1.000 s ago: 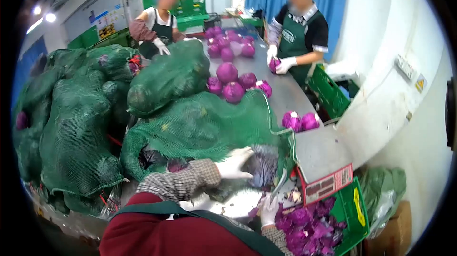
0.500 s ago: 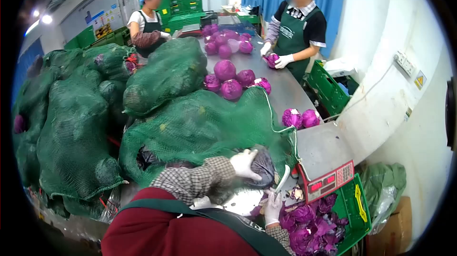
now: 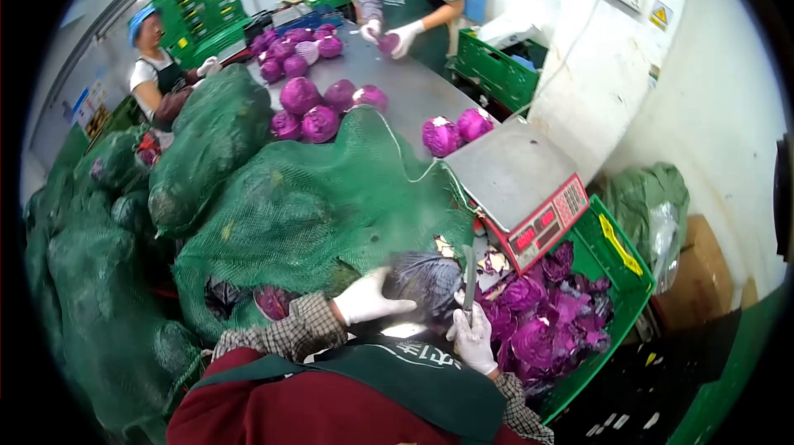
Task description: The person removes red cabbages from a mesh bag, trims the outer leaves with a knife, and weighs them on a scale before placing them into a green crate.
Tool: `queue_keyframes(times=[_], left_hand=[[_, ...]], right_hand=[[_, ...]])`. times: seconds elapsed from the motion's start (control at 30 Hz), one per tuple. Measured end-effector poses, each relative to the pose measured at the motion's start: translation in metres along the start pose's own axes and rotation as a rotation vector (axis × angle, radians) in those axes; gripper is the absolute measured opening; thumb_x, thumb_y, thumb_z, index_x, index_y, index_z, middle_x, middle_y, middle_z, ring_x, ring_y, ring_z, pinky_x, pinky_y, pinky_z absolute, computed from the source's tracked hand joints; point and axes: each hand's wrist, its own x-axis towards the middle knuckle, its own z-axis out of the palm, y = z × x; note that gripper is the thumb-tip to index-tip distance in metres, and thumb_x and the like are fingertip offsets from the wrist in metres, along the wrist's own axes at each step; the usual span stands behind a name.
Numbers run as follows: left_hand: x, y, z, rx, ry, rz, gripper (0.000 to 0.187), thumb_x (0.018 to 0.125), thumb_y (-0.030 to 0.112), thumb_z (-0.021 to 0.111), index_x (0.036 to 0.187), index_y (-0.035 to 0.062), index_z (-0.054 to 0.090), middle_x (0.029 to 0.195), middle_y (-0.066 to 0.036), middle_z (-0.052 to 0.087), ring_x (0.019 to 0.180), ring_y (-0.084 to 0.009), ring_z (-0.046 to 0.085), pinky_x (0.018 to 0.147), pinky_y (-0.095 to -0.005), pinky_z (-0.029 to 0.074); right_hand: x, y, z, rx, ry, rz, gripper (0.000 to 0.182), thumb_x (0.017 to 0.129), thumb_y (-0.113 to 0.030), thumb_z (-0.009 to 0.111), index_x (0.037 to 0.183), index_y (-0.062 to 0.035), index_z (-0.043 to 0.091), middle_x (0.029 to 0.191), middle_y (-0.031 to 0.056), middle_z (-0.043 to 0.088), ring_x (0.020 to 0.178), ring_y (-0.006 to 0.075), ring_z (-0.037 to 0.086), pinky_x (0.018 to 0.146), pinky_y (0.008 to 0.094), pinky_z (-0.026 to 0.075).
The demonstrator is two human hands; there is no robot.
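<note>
My white-gloved left hand [image 3: 374, 299] grips the left side of a dark red cabbage [image 3: 426, 281], its thumb toward me and its fingertips partly hidden behind the head. The cabbage still has dull outer leaves and sits right in front of my apron. In my gloved right hand [image 3: 472, 337], closed round the handle, is a knife [image 3: 470, 278] with its blade pointing up, just right of the cabbage. A green mesh sack [image 3: 331, 205] with more cabbages lies beyond my left hand. Cut pieces of cabbage stem [image 3: 494, 261] lie near the blade.
A green crate [image 3: 635, 286] of purple leaves [image 3: 533, 337] stands at my right, below a red scale [image 3: 546, 234]. Full mesh sacks [image 3: 103, 304] crowd the left. Peeled cabbages [image 3: 320, 124] sit on the metal table [image 3: 405, 89]. Two co-workers stand beyond; one holds a cabbage [image 3: 387, 44].
My view has swung to the right and tilted down. My left hand has moved from the cabbage's top to its left side. The knife blade now stands more upright in my right hand.
</note>
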Motion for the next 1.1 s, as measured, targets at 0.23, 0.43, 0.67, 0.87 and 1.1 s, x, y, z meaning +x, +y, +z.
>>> queue_keyframes(times=[0.23, 0.43, 0.67, 0.87, 1.1], left_hand=[[0.033, 0.017, 0.017, 0.673, 0.275, 0.452, 0.117, 0.058, 0.056, 0.081, 0.143, -0.0043, 0.027, 0.144, -0.029, 0.03, 0.135, -0.0446, 0.03, 0.112, -0.0468, 0.027], [0.036, -0.002, 0.018, 0.513, 0.209, 0.39, 0.115, 0.058, 0.051, 0.083, 0.143, -0.0035, 0.027, 0.142, -0.027, 0.033, 0.132, -0.0421, 0.032, 0.111, -0.0451, 0.031], [0.036, -0.008, 0.021, 0.484, 0.247, 0.417, 0.116, 0.055, 0.05, 0.085, 0.139, -0.0063, 0.028, 0.137, -0.027, 0.036, 0.132, -0.0399, 0.034, 0.112, -0.0428, 0.028], [0.041, 0.001, 0.02, 0.506, 0.225, 0.365, 0.116, 0.055, 0.051, 0.084, 0.139, -0.0065, 0.029, 0.138, -0.027, 0.035, 0.131, -0.0401, 0.034, 0.111, -0.0431, 0.029], [0.048, 0.013, 0.022, 0.595, 0.217, 0.288, 0.114, 0.057, 0.052, 0.081, 0.139, -0.0075, 0.029, 0.138, -0.027, 0.036, 0.128, -0.041, 0.037, 0.109, -0.0446, 0.033]], right_hand=[[-0.023, 0.001, 0.006, 0.03, -0.044, 0.087, 0.033, 0.094, -0.009, 0.054, 0.126, -0.0031, 0.053, 0.089, 0.0048, 0.061, 0.058, 0.0083, 0.057, 0.057, 0.0248, 0.048], [-0.027, -0.012, -0.002, -0.326, 0.165, 0.095, 0.037, 0.092, -0.018, 0.058, 0.125, -0.0015, 0.052, 0.099, 0.0136, 0.066, 0.081, 0.0223, 0.066, 0.073, 0.03, 0.053], [-0.024, 0.021, 0.012, -0.537, 0.006, 0.026, 0.036, 0.09, -0.026, 0.055, 0.119, -0.0037, 0.053, 0.111, 0.0183, 0.063, 0.098, 0.0337, 0.063, 0.085, 0.0398, 0.05], [-0.013, 0.014, 0.02, -0.636, 0.034, -0.028, 0.023, 0.092, -0.022, 0.049, 0.105, -0.0034, 0.052, 0.095, 0.0208, 0.06, 0.086, 0.0399, 0.061, 0.076, 0.0492, 0.049], [0.012, 0.003, 0.017, -0.785, 0.016, 0.019, 0.014, 0.087, -0.014, 0.052, 0.094, -0.0022, 0.049, 0.08, 0.0196, 0.061, 0.071, 0.0403, 0.063, 0.064, 0.0506, 0.05]])
